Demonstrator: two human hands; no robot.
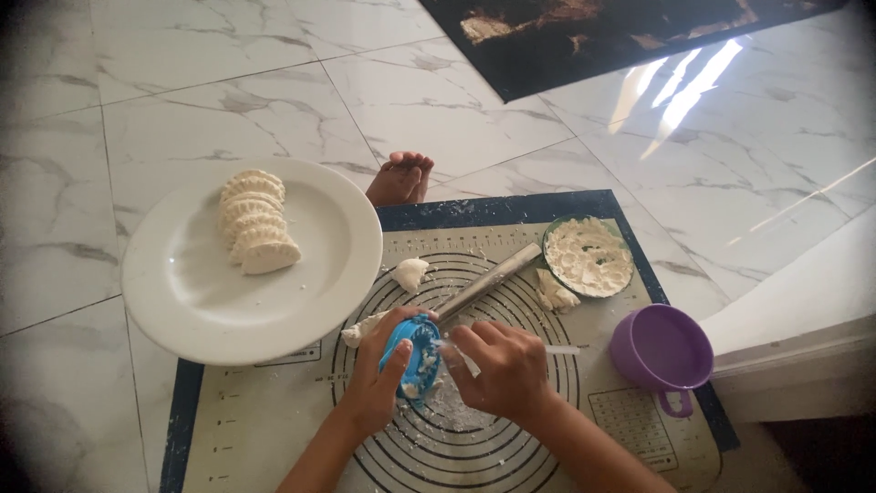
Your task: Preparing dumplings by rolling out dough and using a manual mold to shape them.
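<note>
Blue dough-flecked dumpling press [412,356]

Dim daylight, window glare on floor [693,82], vignetted corners.

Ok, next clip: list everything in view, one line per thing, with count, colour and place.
plate: one, white, left, overlapping the mat edge
dumplings: a row, count unclear, pale, on the plate
baking mat: one, beige with dark blue border, on the marble floor
rolling pin: one, metallic, mat centre
bowl of filling: one, whitish contents, upper right of mat
dough pieces: several, pale, on the mat
cup: one, purple, right
dumpling mould: one, blue, in left hand
foot: one, above the mat
left hand: holds mould
right hand: fingers at mould
</note>
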